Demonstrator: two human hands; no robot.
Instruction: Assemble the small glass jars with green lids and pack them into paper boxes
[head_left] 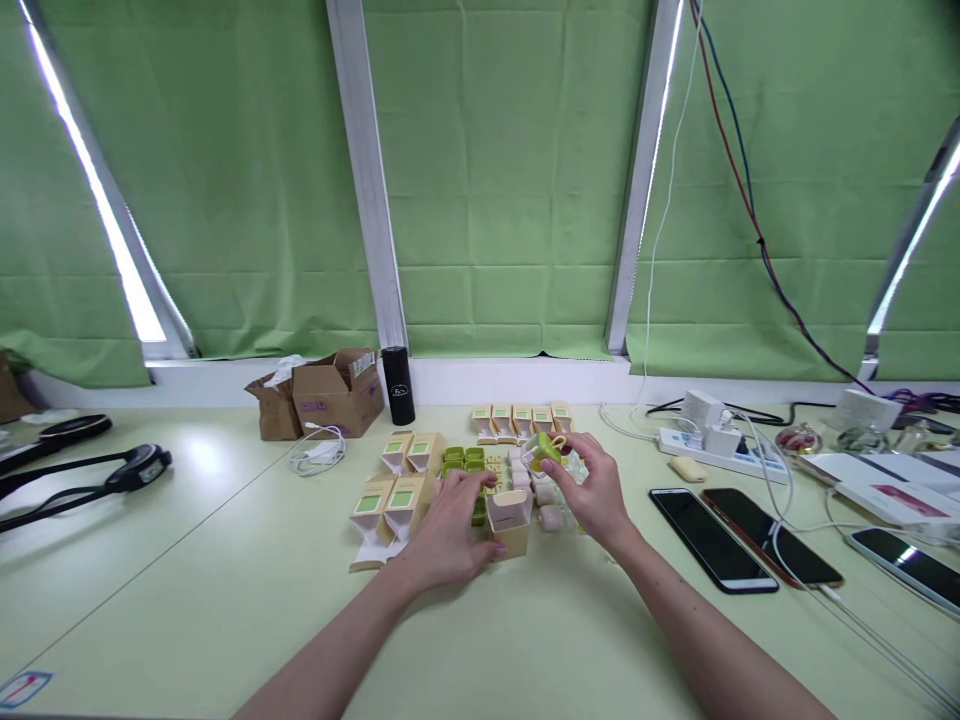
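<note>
My right hand [596,490] pinches a small clear container with a green lid and a pale yellow loop [541,452], tilted in the air. It hangs just above and right of an open cream paper box [510,535] that stands on the table with its top flaps up. My left hand [454,530] grips this box from its left side, thumb at the front lower edge and fingers at the back. Behind my hands lie several green lids [463,458], small yellow loops [495,466] and pale pink pieces [551,518], partly hidden.
Cream boxes with green windows stand at the left [401,510] and in a back row [521,422]. Farther back are a cardboard carton [337,395] and a black tumbler [398,386]. Phones [712,540], a power strip [724,455] and loose cables lie right; a white charger [322,455] lies left.
</note>
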